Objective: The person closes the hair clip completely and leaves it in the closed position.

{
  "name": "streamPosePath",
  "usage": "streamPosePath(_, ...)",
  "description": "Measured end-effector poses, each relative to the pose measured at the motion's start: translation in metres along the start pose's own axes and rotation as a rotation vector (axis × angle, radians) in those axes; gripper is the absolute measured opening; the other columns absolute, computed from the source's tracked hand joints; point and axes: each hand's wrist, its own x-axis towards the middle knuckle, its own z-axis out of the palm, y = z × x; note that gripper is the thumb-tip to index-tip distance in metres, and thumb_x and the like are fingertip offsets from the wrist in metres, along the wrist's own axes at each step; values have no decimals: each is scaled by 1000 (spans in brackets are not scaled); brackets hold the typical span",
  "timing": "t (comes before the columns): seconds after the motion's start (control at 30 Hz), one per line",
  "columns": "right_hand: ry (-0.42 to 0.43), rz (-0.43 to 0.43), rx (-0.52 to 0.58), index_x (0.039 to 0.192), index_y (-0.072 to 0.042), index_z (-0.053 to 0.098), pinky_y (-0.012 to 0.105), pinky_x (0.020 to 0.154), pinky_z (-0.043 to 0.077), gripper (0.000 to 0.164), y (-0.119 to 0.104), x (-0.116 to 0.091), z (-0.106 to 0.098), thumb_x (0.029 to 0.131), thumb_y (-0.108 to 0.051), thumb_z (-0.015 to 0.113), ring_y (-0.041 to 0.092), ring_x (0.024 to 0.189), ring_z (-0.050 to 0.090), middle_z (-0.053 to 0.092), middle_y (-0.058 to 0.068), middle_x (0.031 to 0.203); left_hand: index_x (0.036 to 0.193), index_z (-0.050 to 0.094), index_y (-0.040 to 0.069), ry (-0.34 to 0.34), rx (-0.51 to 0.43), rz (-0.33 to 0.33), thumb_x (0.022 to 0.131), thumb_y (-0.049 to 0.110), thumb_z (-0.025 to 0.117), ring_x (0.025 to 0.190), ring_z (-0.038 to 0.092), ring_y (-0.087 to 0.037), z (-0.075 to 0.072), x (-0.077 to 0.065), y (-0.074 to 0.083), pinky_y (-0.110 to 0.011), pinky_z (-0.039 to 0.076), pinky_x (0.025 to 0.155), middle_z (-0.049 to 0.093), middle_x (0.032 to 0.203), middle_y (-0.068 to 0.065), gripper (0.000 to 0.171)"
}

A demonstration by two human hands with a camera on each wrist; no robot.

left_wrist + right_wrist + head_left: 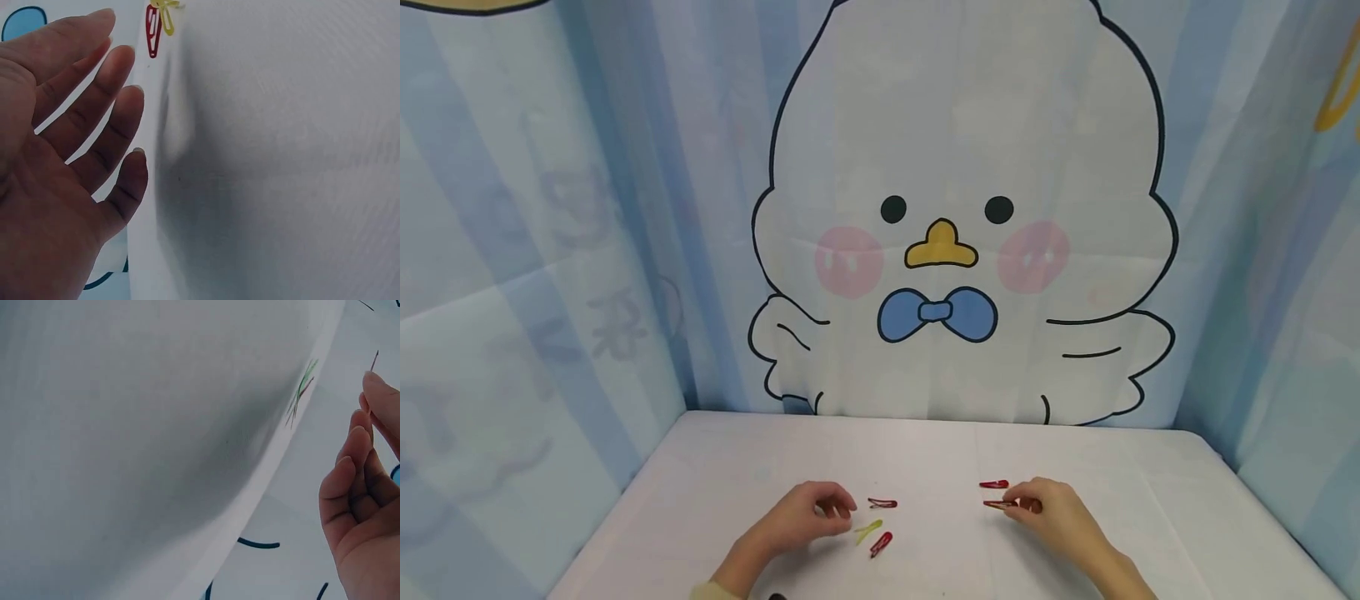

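Observation:
My right hand [1056,512] pinches a slim red hair clip [996,504] between thumb and fingertips, its end pointing left. In the right wrist view the tip of this clip [375,360] sticks out past the thumb. Another red hair clip [994,484] lies just behind it on the table. My left hand [808,515] hovers over the table, fingers loosely bent and nothing in them, as the left wrist view shows. Just right of it lie a dark red clip [882,503], a yellow-green clip [868,531] with its arms spread, and a red clip [881,545].
The white table [925,458] reaches back to a curtain [955,367] printed with a cartoon bird. Striped blue curtains [535,250] hang along both sides. A small dark object [777,597] shows at the bottom edge of the head view.

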Motion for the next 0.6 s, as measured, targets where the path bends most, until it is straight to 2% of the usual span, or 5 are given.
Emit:
streamPosePath(0.2,-91,13,4,87,-21,75,27,60,40,12,10,5,1,83,-11,81,8,67,46,53,-9,72,98,71,12,-48,29,7,84,9,80,79,55,-16,5,3,-2,-28,46,71,63,86,5,16)
streamPosePath(0.6,-221,3,-16,87,-20,74,28,61,39,10,17,9,2,84,-14,81,10,67,46,52,-7,72,88,67,15,-34,130,-21,82,13,83,75,51,-12,15,5,0,-29,43,69,59,82,6,18)
